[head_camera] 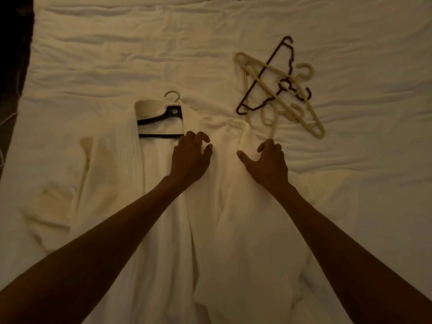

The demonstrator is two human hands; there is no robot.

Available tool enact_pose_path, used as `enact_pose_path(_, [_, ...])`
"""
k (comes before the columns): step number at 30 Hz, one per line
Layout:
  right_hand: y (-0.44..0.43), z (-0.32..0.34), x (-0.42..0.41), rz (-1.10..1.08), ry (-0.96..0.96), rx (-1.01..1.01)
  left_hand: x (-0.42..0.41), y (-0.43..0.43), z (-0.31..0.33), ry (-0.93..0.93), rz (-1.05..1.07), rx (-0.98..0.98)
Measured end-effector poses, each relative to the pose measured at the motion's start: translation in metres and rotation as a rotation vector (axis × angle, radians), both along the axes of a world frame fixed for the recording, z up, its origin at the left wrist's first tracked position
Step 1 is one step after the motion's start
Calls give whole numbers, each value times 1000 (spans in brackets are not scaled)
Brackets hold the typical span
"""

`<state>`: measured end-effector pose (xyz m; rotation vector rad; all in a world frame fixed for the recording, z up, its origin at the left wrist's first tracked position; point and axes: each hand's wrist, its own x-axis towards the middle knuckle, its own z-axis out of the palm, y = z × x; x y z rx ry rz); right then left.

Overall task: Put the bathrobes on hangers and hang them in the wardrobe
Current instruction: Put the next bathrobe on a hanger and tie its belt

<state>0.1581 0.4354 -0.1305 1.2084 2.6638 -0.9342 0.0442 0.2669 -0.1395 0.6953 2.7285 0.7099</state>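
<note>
- Both forearms come in from 7 and 5 o'clock and meet over the middle of the white bathrobe (pixel 210 230), which lies spread lengthwise on the bed sheet (pixel 140 43), collar at 12 o'clock.
- Left hand (pixel 190 157) sits on the robe's front just below the collar, fingers curled and thumb drawn close to the forefinger, pinching the cloth.
- Right hand (pixel 268 161) lies at 3 o'clock from the left one, on the robe's bunched shoulder fold; the thumb is splayed, the fingers bend down into the cloth, and I cannot tell whether they grip it.
- Black hanger (pixel 159 120) is inside the robe at the collar, at 10 o'clock from the left hand, its metal hook (pixel 173 95) poking out past the neckline.
- Spare hangers lie in a crossed heap at 1 o'clock from the right hand: cream hangers (pixel 313 125) over a dark hanger (pixel 263 74).
</note>
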Motion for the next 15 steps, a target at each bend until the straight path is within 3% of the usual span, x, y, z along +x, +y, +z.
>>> enact_pose_path(12, [-98, 43, 114, 246, -406, -53, 141, -89, 45, -240, 64, 19])
enact_pose_path(15, [-104, 40, 126, 274, -356, -97, 166, -102, 53, -365, 76, 11])
